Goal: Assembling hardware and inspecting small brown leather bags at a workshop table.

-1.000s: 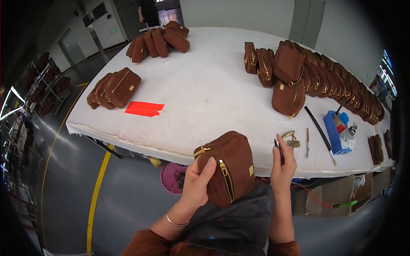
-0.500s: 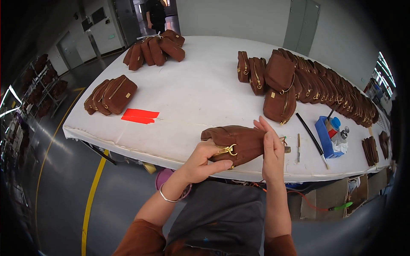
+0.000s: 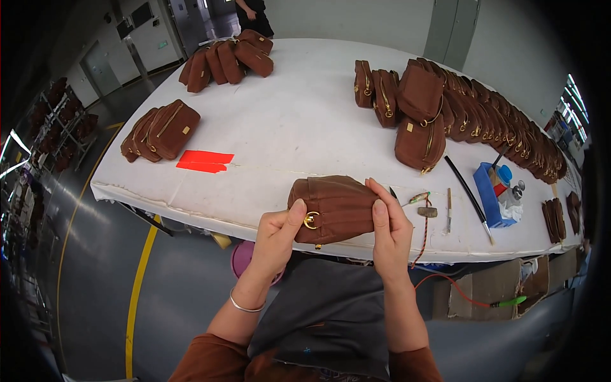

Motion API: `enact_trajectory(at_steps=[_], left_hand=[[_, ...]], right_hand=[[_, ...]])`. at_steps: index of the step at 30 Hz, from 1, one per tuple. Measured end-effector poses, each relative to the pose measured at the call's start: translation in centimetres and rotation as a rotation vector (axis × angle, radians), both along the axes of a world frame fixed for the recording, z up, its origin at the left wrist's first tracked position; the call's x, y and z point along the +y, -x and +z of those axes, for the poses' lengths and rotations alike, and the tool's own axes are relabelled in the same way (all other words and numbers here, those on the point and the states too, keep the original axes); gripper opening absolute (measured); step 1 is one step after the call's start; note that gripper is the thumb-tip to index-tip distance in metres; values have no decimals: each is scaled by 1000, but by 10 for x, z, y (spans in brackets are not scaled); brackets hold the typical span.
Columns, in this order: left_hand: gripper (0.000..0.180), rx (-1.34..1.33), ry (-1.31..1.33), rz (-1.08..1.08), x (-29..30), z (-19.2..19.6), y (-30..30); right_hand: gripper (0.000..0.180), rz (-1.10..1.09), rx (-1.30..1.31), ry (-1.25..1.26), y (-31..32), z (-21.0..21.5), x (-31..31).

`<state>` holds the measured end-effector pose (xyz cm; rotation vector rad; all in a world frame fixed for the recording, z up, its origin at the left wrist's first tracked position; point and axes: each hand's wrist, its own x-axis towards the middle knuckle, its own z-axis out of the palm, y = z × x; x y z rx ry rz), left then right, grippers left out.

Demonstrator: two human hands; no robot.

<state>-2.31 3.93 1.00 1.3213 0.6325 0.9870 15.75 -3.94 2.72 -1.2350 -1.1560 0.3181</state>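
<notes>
Between my two hands I hold a brown zip pouch (image 3: 340,213) over the near edge of the white table. My left hand (image 3: 278,234) grips its left end, the thumb beside a gold ring at the corner. Around the right end my right hand (image 3: 389,232) is closed, thumb on the near face and fingers behind. A tool with a red cord and a small block (image 3: 428,212) lies on the table just right of my right hand. Beside it is a thin brush (image 3: 449,210).
Brown pouches (image 3: 172,130) stand at the left, more (image 3: 224,62) at the far left, and a long row (image 3: 477,118) at the right. A red strip (image 3: 205,160), a long black brush (image 3: 468,197) and a blue bin (image 3: 489,197) with bottles lie about. Someone (image 3: 254,16) stands beyond the table.
The pouch has turned so its zip end no longer faces me, and has shifted slightly left. My right hand has gone from flat against it to gripping its end.
</notes>
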Motion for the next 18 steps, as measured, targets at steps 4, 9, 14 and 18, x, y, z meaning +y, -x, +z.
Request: enact_trajectory(at_steps=[4,9,14,18], left_hand=[[46,-35,46,-4,-2,-3,0],[49,-102,101,9,-7,3,-6],[55,-148,153,57,-11,6,-8],[51,-178,177,-9,-6,-6,1]], right_hand=[[35,-1,24,18,2,2,-2],[35,2,46,51,3,0,-6],[34,-8,30,33,4,-3,-8],[36,0,55,41,3,-6,-11]])
